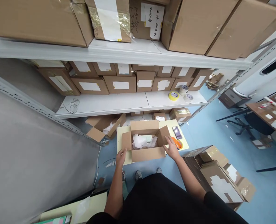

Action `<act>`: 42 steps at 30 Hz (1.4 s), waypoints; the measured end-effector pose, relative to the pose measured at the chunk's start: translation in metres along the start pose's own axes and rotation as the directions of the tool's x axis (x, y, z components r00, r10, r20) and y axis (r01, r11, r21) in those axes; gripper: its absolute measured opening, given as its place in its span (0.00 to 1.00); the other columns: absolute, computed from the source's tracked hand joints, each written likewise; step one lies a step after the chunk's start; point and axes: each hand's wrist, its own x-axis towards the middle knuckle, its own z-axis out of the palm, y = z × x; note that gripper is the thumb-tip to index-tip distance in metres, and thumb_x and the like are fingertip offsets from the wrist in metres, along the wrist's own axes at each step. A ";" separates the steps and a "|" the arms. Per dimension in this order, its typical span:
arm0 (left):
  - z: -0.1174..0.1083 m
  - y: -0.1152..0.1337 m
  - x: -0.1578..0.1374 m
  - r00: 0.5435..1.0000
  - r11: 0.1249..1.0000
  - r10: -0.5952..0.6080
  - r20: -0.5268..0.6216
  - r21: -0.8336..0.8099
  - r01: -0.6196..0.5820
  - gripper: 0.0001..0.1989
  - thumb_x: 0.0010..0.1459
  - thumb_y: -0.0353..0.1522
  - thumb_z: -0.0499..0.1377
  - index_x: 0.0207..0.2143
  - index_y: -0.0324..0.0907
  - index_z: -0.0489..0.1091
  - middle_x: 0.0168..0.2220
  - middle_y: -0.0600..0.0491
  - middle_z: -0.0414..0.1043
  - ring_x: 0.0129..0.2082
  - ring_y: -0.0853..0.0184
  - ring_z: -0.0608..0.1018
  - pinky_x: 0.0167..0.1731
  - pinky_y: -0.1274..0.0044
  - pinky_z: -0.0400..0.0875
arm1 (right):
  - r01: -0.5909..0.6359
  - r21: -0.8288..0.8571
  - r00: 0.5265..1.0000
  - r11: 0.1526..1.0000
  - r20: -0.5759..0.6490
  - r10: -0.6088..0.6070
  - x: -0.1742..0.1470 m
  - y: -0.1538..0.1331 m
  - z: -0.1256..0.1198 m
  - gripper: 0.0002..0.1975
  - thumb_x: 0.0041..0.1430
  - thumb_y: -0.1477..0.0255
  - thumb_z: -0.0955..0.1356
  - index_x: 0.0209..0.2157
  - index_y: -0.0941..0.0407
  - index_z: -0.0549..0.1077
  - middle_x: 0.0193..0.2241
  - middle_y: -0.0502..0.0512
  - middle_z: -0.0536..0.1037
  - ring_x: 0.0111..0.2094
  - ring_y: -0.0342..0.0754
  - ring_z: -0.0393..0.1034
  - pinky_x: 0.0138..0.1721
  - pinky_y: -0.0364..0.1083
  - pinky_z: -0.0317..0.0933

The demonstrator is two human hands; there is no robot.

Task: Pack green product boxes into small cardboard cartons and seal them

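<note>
An opened cardboard box sits on a pale yellow table with its flaps folded outward. Crumpled white packing paper lies inside, partly over a pale green item whose kind I cannot make out. My left hand is closed on the near left corner, at the left flap. At the near right corner, my right hand holds the box, its fingers along the right flap and its thumb by the front flap. Just right of that hand are an orange tape dispenser and a phone-like pixelated object.
Metal shelves with many labelled cartons stand ahead. Yellow tape and white tape rolls rest on the middle shelf. Another opened box is left of the table; stacked cartons stand to the right, near a desk.
</note>
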 end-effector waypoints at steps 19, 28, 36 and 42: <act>0.009 0.036 -0.043 0.828 0.802 0.319 0.460 0.335 -0.495 0.56 0.43 0.30 0.70 0.73 0.52 0.50 0.78 0.45 0.32 0.64 0.44 0.71 0.58 0.62 0.71 | -0.130 0.170 0.973 0.977 0.213 0.092 0.009 0.041 0.034 0.38 0.62 0.49 0.67 0.67 0.55 0.66 0.67 0.63 0.68 0.69 0.59 0.60 0.67 0.60 0.57; -0.018 0.036 -0.024 0.776 0.936 0.296 0.556 -0.009 -0.351 0.41 0.45 0.45 0.73 0.62 0.47 0.72 0.75 0.46 0.50 0.69 0.48 0.65 0.57 0.68 0.74 | -0.253 0.415 0.916 0.874 0.395 0.078 0.018 0.044 0.017 0.36 0.64 0.40 0.60 0.54 0.51 0.80 0.62 0.57 0.75 0.67 0.56 0.63 0.71 0.62 0.48; 0.010 0.048 -0.015 0.946 0.972 0.230 0.229 -0.007 -0.235 0.27 0.63 0.48 0.59 0.59 0.45 0.73 0.66 0.45 0.67 0.57 0.55 0.78 0.55 0.67 0.74 | -0.288 0.532 0.952 0.796 0.251 0.176 0.013 0.040 0.032 0.39 0.64 0.40 0.60 0.61 0.53 0.74 0.60 0.64 0.76 0.59 0.58 0.72 0.56 0.59 0.68; 0.048 0.057 -0.036 0.964 0.976 0.184 -0.193 0.149 -0.156 0.32 0.66 0.44 0.57 0.70 0.46 0.59 0.63 0.43 0.69 0.60 0.53 0.75 0.54 0.67 0.73 | -0.341 0.455 0.904 0.823 -0.083 0.420 0.008 0.042 0.083 0.43 0.55 0.43 0.68 0.62 0.59 0.68 0.46 0.62 0.79 0.38 0.52 0.76 0.41 0.52 0.73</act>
